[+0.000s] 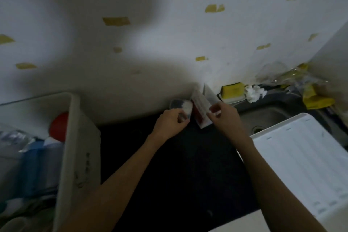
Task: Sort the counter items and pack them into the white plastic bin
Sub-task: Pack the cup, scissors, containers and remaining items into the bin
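While both arms reach to the dark counter (169,165)'s back wall | left hand (170,124) pinches small clear container (180,106) | right hand (225,117) grips red-and-white box (200,111) | white plastic bin (79,137) far left, holding 1 red-capped item.

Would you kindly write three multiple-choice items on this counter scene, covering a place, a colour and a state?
1. Where is the white plastic bin?
A. left of the hands
B. in the sink
C. on the wall

2. What colour is the sponge behind the sink?
A. blue
B. yellow
C. black

3. What is the right hand doing?
A. hanging idle
B. pinching a red and white packet
C. pressing the wall

Key: 1 A, it stands at the frame's left; 2 B, plainly yellow; 3 B, fingers pinch the packet's edge.
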`<act>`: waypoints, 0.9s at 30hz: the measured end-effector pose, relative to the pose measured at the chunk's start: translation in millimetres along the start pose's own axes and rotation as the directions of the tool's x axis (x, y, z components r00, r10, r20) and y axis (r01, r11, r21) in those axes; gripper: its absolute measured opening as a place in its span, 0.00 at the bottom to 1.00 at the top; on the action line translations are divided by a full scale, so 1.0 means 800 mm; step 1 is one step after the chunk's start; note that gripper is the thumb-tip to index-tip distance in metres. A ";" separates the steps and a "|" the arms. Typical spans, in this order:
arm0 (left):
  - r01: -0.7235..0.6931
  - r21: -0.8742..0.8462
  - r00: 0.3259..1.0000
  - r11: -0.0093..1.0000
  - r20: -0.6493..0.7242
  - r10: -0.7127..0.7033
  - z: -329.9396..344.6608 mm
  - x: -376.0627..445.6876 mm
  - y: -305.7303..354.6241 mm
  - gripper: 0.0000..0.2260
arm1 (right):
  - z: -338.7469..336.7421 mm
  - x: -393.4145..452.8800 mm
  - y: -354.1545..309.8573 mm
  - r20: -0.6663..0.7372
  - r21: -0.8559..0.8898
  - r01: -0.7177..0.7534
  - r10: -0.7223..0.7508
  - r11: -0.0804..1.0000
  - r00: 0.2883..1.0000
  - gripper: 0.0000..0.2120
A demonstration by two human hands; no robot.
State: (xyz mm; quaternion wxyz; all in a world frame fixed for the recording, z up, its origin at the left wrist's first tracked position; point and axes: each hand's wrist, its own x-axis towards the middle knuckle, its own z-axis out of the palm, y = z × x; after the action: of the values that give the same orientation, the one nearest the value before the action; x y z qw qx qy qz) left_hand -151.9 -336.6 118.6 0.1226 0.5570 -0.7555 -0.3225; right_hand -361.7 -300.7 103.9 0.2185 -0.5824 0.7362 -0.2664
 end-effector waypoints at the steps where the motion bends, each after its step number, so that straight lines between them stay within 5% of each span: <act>1: 0.020 -0.034 0.999 0.999 -0.027 -0.021 0.015 0.021 0.014 0.07 | -0.006 0.019 0.013 -0.029 -0.024 -0.008 0.008 1.000 1.000 0.11; 4: 0.094 -0.165 0.989 0.982 -0.099 -0.112 0.056 0.077 0.049 0.11 | -0.014 0.067 0.046 -0.089 -0.133 -0.075 0.063 0.988 0.994 0.11; 11: 0.345 -0.261 0.935 0.902 0.008 -0.355 0.140 0.160 0.067 0.33 | 0.007 0.116 0.109 0.114 -0.292 -0.074 0.112 0.954 0.987 0.12; 16: 0.363 -0.204 0.932 0.909 0.063 -0.358 0.152 0.169 0.074 0.14 | 0.016 0.122 0.124 0.175 -0.336 0.027 0.035 0.941 0.984 0.09; 27: 0.176 -0.200 0.984 0.964 0.015 -0.177 0.055 0.132 0.111 0.17 | -0.074 0.107 0.041 0.144 -0.128 0.206 -0.187 0.970 0.972 0.15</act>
State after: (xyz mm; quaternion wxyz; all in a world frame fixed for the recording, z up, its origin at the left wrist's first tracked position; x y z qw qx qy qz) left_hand -280.9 -403.3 121.9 0.1498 0.6074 -0.6664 -0.4057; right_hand -442.6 -370.1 127.1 0.1968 -0.6828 0.6760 -0.1952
